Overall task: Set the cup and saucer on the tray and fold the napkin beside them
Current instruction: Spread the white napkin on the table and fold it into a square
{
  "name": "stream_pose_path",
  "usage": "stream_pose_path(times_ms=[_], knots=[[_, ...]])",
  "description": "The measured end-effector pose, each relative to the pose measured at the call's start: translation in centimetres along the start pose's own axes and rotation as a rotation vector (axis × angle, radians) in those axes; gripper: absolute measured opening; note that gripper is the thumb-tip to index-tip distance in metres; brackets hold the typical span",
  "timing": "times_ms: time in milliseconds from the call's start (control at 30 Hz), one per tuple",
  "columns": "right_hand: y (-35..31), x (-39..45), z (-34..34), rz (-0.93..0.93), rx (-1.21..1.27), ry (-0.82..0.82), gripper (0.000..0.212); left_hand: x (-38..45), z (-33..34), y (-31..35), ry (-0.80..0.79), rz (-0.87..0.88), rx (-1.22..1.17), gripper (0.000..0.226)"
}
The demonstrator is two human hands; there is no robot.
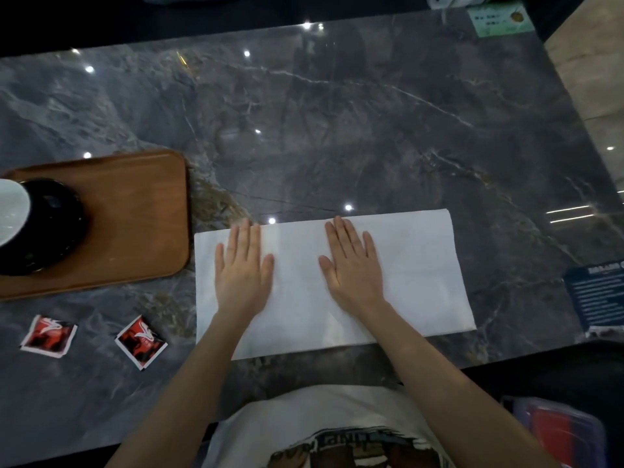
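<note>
- I saw my left hand (243, 265) lying flat on the napkin (415, 275), fingers straight and close together, thumb spread out to the side; it gripped nothing and only pressed down on the left part of the sheet.
- My right hand (351, 261) lay the same way, palm down and fingers straight, on the napkin's middle; the two hands were apart, with a strip of bare white paper between them.
- The napkin was a white oblong lying flat on the counter (371, 130), its long axis running left to right, its far edge tilted slightly up toward the right.
- Both sets of fingertips reached nearly to the napkin's far edge and pointed away from me.
- Both forearms came in from below, bare, and angled inward over the napkin's near edge, the wrists resting low on the paper.
- Just left of the napkin stood the wooden tray (135, 211), with the dark saucer (57, 228) on its left part and the white cup (11, 211) on the saucer, cut off by the picture's edge.
- Left of the napkin's near corner, two red sachets (140, 342) lay on the counter, apart from each other.
</note>
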State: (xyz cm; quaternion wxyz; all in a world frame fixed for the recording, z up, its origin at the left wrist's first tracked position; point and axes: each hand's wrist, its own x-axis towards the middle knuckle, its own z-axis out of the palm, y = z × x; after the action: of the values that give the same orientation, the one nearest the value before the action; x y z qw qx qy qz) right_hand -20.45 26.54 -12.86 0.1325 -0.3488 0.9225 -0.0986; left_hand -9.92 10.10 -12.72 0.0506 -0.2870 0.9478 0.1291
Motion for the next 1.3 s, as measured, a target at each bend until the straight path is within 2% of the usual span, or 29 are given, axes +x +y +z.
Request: stream_pose_path(times_ms=[100, 167, 233, 300, 367, 533, 733, 800, 933, 1033, 1133, 1200, 1300], knots=[[0.0, 0.0, 0.1, -0.002, -0.008, 0.015, 0.062, -0.5, -0.4, -1.6, 0.031, -0.146, -0.017, 0.071], [0.0, -0.1, 0.2, 0.001, -0.015, 0.023, 0.062, -0.8, -0.9, -0.7, 0.048, -0.178, 0.016, 0.071], [0.0, -0.1, 0.2, 0.001, -0.028, 0.028, 0.062, -1.0, -1.2, 1.8, 0.034, -0.082, 0.011, 0.07], [0.1, -0.1, 0.3, 0.004, -0.03, 0.027, 0.063, -1.5, -0.8, 4.4, -0.022, 0.102, -0.045, 0.064], [0.2, -0.1, 0.3, 0.004, -0.033, 0.029, 0.063, -2.1, 0.0, 5.5, -0.086, 0.166, -0.065, 0.06], [0.2, -0.1, 0.2, -0.019, -0.026, 0.028, 0.063, -3.5, 0.8, 1.5, -0.047, 0.053, -0.003, 0.059], [0.3, -0.1, 0.2, -0.019, -0.016, 0.039, 0.064, -5.5, 0.3, -2.0, 0.037, -0.182, 0.056, 0.066], [0.2, -0.1, 0.0, -0.015, 0.0, 0.041, 0.064, -5.3, -0.3, -0.7, 0.033, -0.102, 0.043, 0.065], [0.4, 0.0, -0.1, 0.005, 0.039, 0.028, 0.057, -4.3, -0.4, 6.6, -0.036, 0.253, -0.126, 0.06], [1.8, 0.7, -0.2, 0.021, 0.124, 0.007, 0.048, -3.4, 0.3, 11.1, -0.031, 0.274, -0.271, 0.062], [3.0, 1.0, -1.1, -0.005, 0.312, -0.012, 0.054, -2.2, 0.9, 11.9, 0.017, 0.304, -0.308, 0.061], [3.2, 1.0, -1.8, -0.001, 0.439, -0.043, 0.052, -1.8, 1.3, 11.4, -0.027, 0.294, -0.277, 0.065], [2.8, 1.2, -2.4, 0.043, 0.525, -0.066, 0.05, -1.7, 2.1, 10.5, -0.082, 0.276, -0.106, 0.065]])
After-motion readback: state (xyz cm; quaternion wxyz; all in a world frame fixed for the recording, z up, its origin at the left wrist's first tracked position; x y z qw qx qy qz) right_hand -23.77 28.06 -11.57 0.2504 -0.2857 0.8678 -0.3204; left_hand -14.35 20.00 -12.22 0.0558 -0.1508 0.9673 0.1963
